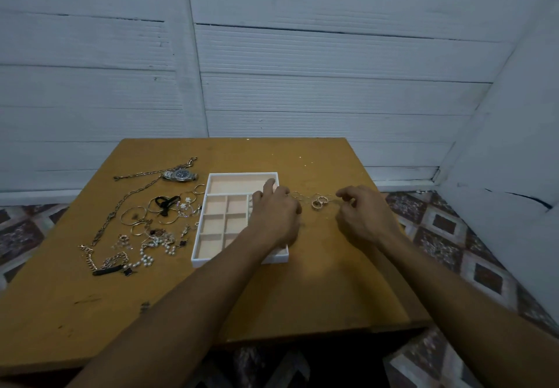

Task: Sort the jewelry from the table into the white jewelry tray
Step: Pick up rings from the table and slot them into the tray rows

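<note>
- Table [332, 281]: mustard-ochre top, dark scuffs and specks.
- Jewelry tray [242, 173]: white rim and walls, pale peach lining.
- Watch [181, 175]: silver band, dark dial.
- Long chain [121, 203]: dull bronze-gold.
- Hoops [133, 216]: thin, gold-toned.
- Pearl strand [145, 259]: white beads.
- Clover charm [127, 271]: black.
- Ribbon [165, 203]: black.
- Ring-link chain [317, 201]: pale gold with silvery rings.
- Wall [332, 55]: white-painted panels, fine horizontal ribbing, dark seams.
- Floor [447, 236]: diamond pattern in maroon, grey and off-white, with dark brown squares.
</note>
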A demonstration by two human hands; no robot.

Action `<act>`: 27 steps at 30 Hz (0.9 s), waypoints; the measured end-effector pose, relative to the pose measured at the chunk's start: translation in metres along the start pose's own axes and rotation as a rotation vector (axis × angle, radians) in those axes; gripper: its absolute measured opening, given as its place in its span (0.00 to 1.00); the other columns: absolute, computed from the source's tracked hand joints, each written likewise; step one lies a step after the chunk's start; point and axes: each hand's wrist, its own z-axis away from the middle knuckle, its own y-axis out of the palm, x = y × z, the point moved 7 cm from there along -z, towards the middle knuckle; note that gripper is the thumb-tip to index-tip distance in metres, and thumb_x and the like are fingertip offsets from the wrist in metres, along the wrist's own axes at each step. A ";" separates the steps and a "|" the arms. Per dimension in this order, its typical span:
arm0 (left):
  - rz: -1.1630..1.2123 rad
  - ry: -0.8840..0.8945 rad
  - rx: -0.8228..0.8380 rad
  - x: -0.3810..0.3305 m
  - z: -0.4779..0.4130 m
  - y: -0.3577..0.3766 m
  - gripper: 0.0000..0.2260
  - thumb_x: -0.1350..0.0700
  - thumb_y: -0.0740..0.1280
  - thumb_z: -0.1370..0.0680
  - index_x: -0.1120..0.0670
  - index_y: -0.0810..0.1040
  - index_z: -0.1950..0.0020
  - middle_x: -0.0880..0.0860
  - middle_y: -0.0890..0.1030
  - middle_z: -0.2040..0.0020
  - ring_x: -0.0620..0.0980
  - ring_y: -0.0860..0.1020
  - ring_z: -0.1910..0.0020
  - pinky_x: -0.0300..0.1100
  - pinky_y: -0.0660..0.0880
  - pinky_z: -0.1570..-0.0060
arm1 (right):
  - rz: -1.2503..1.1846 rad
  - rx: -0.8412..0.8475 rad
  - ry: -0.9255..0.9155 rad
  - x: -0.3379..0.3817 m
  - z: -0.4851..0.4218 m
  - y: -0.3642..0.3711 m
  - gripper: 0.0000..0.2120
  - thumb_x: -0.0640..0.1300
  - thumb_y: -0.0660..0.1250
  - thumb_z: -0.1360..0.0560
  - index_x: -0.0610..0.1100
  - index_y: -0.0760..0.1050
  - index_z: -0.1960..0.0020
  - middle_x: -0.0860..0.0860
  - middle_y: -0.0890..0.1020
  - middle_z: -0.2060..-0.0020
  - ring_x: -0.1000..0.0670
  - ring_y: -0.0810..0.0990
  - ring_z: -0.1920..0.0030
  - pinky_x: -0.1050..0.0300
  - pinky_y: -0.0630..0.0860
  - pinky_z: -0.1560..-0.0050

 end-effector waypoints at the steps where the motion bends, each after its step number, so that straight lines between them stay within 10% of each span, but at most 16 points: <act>1: -0.033 -0.017 0.022 -0.001 -0.003 0.003 0.13 0.50 0.63 0.23 0.47 0.79 0.39 0.54 0.66 0.28 0.60 0.49 0.25 0.57 0.54 0.31 | -0.003 0.010 0.007 -0.004 0.002 0.000 0.16 0.43 0.62 0.23 0.46 0.76 0.37 0.49 0.79 0.45 0.51 0.76 0.47 0.52 0.75 0.44; 27: -0.048 -0.091 0.089 0.001 -0.022 0.010 0.16 0.48 0.70 0.25 0.53 0.80 0.41 0.53 0.68 0.28 0.59 0.52 0.25 0.58 0.56 0.32 | -0.063 0.051 0.011 -0.001 0.006 0.010 0.15 0.43 0.62 0.23 0.47 0.76 0.37 0.49 0.78 0.43 0.51 0.75 0.46 0.53 0.75 0.43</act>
